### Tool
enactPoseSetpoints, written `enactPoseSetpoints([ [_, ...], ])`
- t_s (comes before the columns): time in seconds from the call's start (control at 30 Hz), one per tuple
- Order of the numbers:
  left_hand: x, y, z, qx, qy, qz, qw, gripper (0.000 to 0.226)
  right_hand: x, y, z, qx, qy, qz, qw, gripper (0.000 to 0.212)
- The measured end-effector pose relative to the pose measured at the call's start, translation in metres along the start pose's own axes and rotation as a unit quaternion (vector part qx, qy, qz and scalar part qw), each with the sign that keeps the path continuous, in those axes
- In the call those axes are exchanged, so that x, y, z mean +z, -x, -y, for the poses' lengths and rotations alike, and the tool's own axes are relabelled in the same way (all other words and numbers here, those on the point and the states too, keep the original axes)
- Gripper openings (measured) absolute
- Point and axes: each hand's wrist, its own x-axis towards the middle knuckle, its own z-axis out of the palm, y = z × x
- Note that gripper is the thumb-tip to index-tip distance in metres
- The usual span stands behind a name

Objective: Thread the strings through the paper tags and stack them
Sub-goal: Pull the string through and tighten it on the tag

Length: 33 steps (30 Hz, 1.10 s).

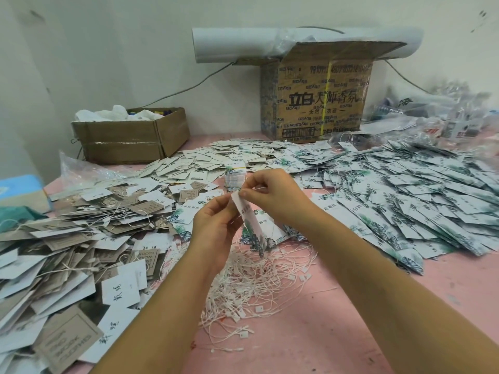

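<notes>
Above the pink counter (351, 325), my left hand (216, 225) and right hand (270, 195) both pinch the top of one leaf-print paper tag (252, 228), held upright over a tangle of white strings (259, 282). Loose tag heaps (405, 190) crowd in from the right and brown card tags (67, 238) from the left. A printed carton (318, 103) and a small box (129, 139) stand at the wall.

The table (337, 333) is coloured pink. The leaf tags (405, 190) are printed white with teal leaves, the card tags (67, 344) tinted grey-brown. The strings (256, 282) are seen white.
</notes>
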Motion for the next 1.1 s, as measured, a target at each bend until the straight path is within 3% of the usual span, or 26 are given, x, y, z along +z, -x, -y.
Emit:
enactPoseSetpoints([
  [0.2, 0.003, 0.0, -0.004, -0.039, -0.02, 0.003, 0.999, 0.014, -0.002, -0.002, -0.005, 0.014, 0.031, 0.02, 0.999, 0.013],
  [0.4, 0.011, -0.002, -0.009, -0.085, 0.079, -0.046, 0.992, 0.019, -0.018, -0.004, -0.012, 0.069, 0.037, 0.016, 0.997, 0.025],
  [0.53, 0.007, -0.003, -0.015, -0.105, 0.179, -0.063, 0.976, 0.024, -0.033, -0.006, -0.024, 0.113, 0.027, -0.027, 0.993, 0.025],
  [0.77, -0.001, -0.003, -0.016, -0.07, 0.184, -0.1, 0.975, 0.015, -0.043, -0.008, -0.038, 0.15, -0.025, -0.103, 0.983, 0.021],
  [0.93, -0.003, -0.003, -0.016, -0.032, 0.166, -0.083, 0.982, 0.012, -0.046, -0.006, -0.036, 0.117, -0.131, -0.147, 0.973, 0.012],
  [1.1, -0.004, -0.002, -0.018, -0.017, 0.187, -0.066, 0.98, 0.024, -0.05, -0.002, -0.033, 0.106, -0.169, -0.122, 0.972, 0.015],
])
